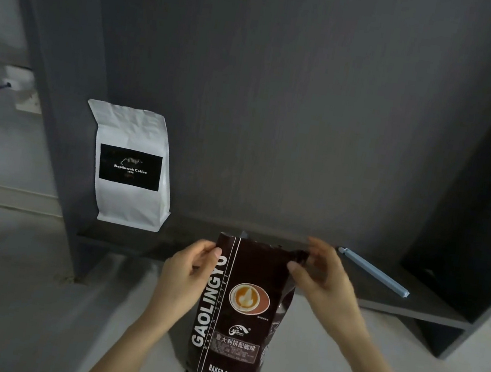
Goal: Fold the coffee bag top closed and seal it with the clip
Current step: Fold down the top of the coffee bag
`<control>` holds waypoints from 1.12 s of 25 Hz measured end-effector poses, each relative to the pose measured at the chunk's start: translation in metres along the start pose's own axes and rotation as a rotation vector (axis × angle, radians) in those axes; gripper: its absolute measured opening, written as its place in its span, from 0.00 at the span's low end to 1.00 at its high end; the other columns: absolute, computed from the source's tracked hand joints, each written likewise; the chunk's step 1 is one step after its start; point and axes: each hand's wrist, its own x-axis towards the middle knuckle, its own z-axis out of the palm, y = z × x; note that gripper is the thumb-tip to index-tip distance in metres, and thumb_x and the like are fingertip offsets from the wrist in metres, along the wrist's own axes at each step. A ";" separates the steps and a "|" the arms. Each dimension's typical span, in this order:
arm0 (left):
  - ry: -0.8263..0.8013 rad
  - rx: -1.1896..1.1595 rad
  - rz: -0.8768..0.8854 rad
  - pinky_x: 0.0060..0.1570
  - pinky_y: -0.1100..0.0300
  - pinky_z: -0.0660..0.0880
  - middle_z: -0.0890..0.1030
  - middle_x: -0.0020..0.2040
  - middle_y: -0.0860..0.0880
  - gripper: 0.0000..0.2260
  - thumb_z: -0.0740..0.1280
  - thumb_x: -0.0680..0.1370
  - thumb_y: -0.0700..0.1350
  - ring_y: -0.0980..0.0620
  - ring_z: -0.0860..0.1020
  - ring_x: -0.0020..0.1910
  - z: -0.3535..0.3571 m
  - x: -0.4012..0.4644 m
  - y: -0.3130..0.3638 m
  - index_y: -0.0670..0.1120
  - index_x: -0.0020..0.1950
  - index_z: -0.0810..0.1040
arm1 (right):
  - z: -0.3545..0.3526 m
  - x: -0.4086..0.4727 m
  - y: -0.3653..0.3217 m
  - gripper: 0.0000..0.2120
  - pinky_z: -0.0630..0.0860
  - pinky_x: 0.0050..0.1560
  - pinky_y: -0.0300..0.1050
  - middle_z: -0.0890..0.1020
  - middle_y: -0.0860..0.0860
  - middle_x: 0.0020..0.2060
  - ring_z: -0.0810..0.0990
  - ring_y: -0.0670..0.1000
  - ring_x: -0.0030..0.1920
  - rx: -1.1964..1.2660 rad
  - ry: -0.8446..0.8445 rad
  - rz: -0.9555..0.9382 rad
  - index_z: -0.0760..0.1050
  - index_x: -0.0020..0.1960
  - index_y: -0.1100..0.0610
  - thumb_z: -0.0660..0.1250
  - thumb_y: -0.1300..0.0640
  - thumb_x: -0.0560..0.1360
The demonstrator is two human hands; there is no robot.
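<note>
A dark brown coffee bag (238, 317) with white lettering is held upright in front of a low dark shelf. My left hand (188, 269) pinches the bag's top left corner. My right hand (320, 275) grips the top right corner, thumb in front and fingers behind. The bag's top edge stands straight up, unfolded. A long light blue clip (374, 271) lies on the shelf to the right of my right hand, apart from it.
A white coffee bag (133, 167) with a black label stands on the dark shelf (429, 306) at the left, leaning on the grey back panel. A dark upright panel closes the right side. Pale floor lies below.
</note>
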 end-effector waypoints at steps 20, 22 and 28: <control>-0.132 -0.296 -0.146 0.41 0.80 0.70 0.76 0.47 0.66 0.18 0.62 0.75 0.42 0.75 0.75 0.43 0.001 -0.022 0.003 0.58 0.61 0.67 | 0.022 -0.032 0.024 0.06 0.77 0.37 0.34 0.83 0.50 0.37 0.81 0.45 0.40 0.362 0.158 0.061 0.76 0.39 0.52 0.68 0.63 0.70; -0.161 -0.343 -0.154 0.42 0.80 0.70 0.78 0.49 0.63 0.15 0.62 0.75 0.41 0.74 0.76 0.45 -0.001 -0.023 0.002 0.58 0.57 0.71 | 0.021 -0.031 0.026 0.05 0.77 0.38 0.35 0.83 0.51 0.37 0.81 0.47 0.41 0.392 0.154 0.075 0.76 0.41 0.53 0.68 0.62 0.70; -0.082 -0.358 -0.145 0.43 0.77 0.72 0.83 0.47 0.51 0.07 0.63 0.75 0.39 0.63 0.79 0.45 0.000 -0.028 -0.004 0.48 0.48 0.78 | 0.026 -0.037 0.025 0.09 0.75 0.35 0.25 0.82 0.47 0.39 0.80 0.36 0.39 0.402 0.078 0.048 0.75 0.45 0.49 0.66 0.63 0.71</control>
